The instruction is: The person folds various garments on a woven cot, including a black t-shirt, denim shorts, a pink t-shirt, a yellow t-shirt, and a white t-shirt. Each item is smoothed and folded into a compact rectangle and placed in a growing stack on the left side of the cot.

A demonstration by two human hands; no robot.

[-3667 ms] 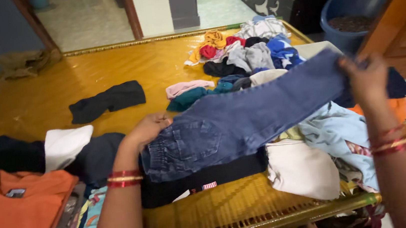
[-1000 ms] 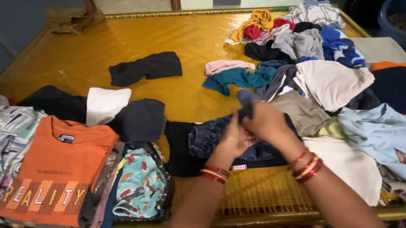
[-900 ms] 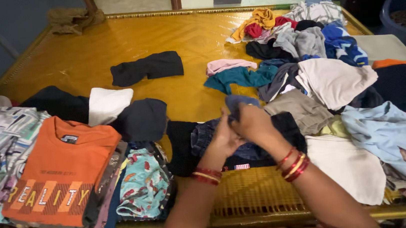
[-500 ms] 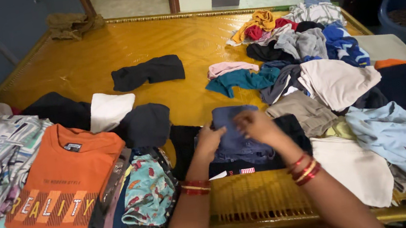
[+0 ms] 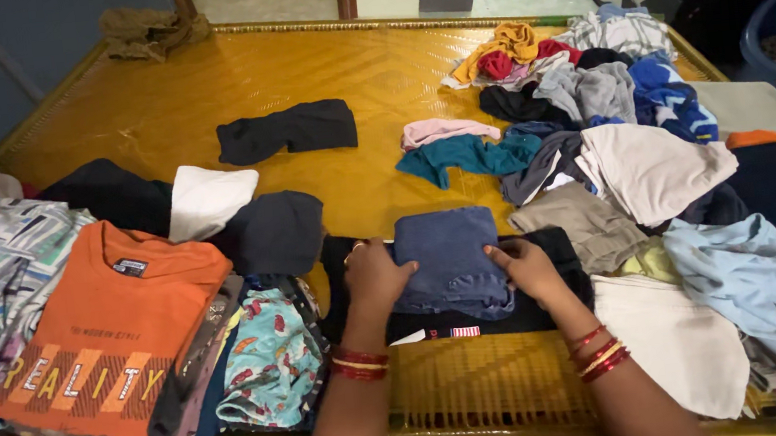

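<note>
Folded blue jeans [image 5: 447, 258]: a compact denim rectangle, lying on a black garment [image 5: 551, 302] at the lower centre of the frame, on the yellow woven bed [image 5: 201, 84].

Grip: the left hand [image 5: 375, 275] is laid on the left edge of the bundle, fingers curled over the denim; the right hand [image 5: 526, 267] is pinched narrowly on the right edge. Both are held on the jeans rather than closed around them.

Step, as judged: the fold is being squared and pressed flat. It is best done with both edges drawn level, the seams aligned, and the palms smoothed outward so no ridge is trapped.

Surroundings: an orange printed shirt [image 5: 111, 329] and a patterned turquoise garment [image 5: 268, 360] are stacked at lower left; a black folded piece [image 5: 287, 129] is set at upper centre; a loose mixed heap of clothes [image 5: 585, 82] is spread at upper right, with a pale blue garment [image 5: 760, 285] at lower right.

Change noted: against the earliest frame the jeans, then stretched full length between the hands, are reduced to a small packet; half a second ago the hands sat more on top of the bundle, and are now shifted to its sides.
</note>
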